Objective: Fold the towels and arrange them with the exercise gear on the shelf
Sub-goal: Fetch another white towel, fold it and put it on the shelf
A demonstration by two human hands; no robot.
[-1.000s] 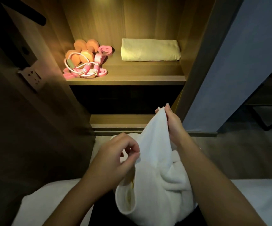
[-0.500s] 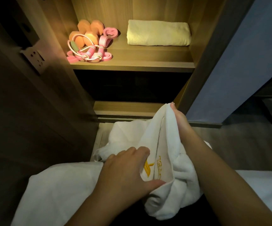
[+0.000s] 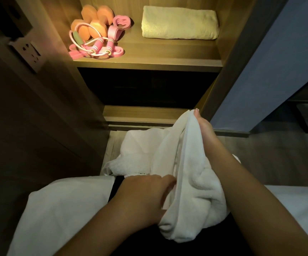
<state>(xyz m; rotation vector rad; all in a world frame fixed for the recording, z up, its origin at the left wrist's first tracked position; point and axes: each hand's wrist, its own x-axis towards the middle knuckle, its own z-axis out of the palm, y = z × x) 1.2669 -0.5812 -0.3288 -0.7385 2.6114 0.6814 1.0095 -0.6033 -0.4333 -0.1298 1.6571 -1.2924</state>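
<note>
The shelf point(image 3: 149, 62) is holding exercise gear point(image 3: 96, 34) and a folded yellow towel point(image 3: 180, 23). The right grip point(image 3: 202, 126) is pinching the white towel point(image 3: 195, 182) up by its top; the left grip point(image 3: 144, 196) is grabbing it lower down.

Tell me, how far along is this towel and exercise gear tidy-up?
Done: one folded towel lies on the lit shelf, to the right of the orange dumbbells and the pink rope and bands. In hand: a white towel, bunched and not yet folded; the right hand pinches its top edge, the left hand grips it lower down. Left: fold it and set it on the shelf too.
</note>
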